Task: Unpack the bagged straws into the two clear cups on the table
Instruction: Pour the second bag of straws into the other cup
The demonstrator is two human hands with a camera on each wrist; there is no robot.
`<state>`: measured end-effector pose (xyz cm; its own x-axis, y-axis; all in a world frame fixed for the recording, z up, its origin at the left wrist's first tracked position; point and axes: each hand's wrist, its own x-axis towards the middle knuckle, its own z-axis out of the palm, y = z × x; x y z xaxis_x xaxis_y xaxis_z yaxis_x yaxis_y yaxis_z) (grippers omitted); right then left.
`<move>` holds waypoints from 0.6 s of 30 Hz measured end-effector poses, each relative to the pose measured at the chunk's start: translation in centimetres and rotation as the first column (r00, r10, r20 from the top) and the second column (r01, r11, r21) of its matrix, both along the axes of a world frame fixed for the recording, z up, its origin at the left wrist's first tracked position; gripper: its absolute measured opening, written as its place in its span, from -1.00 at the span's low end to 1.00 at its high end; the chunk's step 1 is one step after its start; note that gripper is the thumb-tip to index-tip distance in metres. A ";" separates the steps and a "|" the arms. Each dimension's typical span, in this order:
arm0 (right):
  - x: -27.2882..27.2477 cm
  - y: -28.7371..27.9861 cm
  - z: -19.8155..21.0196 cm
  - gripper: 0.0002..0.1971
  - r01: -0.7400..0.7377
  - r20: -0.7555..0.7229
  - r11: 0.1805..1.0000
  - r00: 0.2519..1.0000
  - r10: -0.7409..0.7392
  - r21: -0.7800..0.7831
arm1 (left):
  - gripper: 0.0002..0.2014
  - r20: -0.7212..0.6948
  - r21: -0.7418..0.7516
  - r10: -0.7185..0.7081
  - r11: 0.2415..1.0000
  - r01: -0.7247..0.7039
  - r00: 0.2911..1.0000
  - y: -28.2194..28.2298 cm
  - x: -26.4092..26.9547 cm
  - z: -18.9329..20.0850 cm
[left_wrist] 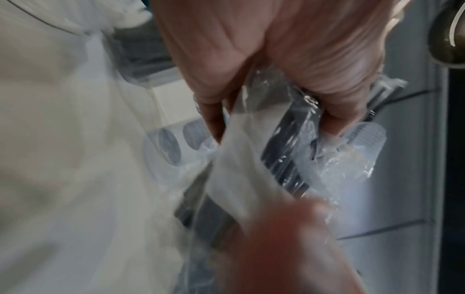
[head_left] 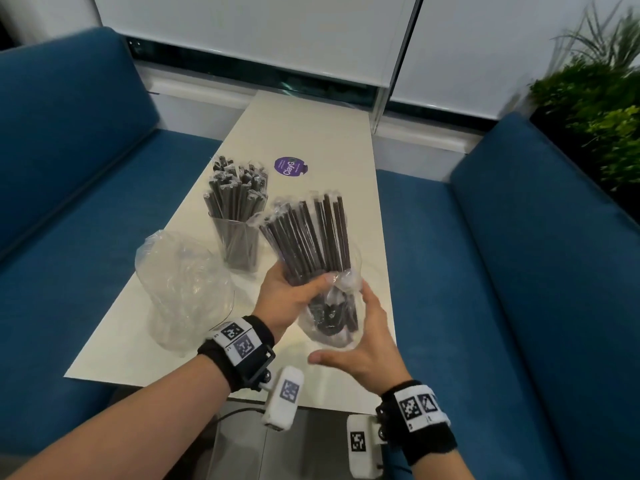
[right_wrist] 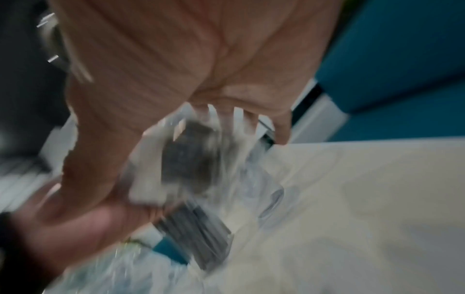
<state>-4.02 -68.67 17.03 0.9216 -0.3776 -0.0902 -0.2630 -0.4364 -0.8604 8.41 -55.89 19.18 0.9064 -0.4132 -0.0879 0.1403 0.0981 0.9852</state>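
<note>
My left hand grips a bundle of dark wrapped straws near its lower third and holds it upright and tilted over the near part of the table. Clear plastic surrounds the bundle's lower ends; whether it is the bag or the second cup I cannot tell. My right hand lies against this plastic with straight fingers and the thumb spread away. A clear cup stands behind, packed with dark straws. The right wrist view is blurred.
An empty crumpled clear bag lies on the white table left of my hands. A purple sticker sits further back. Blue sofas flank the table, and plants stand at the far right.
</note>
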 end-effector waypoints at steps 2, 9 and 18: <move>0.4 0.8 0.3 0.16 -0.018 -0.013 0.996 1.000 0.017 -0.091 | -0.64 0.022 0.023 -0.060 0.998 0.059 0.998 -0.9 -0.9 0.1; 1.3 0.5 1.2 -0.71 0.272 0.026 0.955 0.962 -0.270 -0.120 | -0.07 0.092 0.293 -0.256 0.931 0.219 0.962 -3.5 -3.3 1.2; 3.2 -6.0 8.0 -0.52 0.028 -0.300 0.771 0.912 -0.280 -0.636 | 0.11 0.865 0.498 -0.430 0.802 -0.330 0.260 -1.3 -0.8 5.7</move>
<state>-0.86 -74.68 25.08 0.7927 -0.6013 -0.1002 -0.6045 -0.7543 -0.2560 7.61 -57.17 24.89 0.4514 -0.6848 0.5720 -0.8902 -0.3901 0.2355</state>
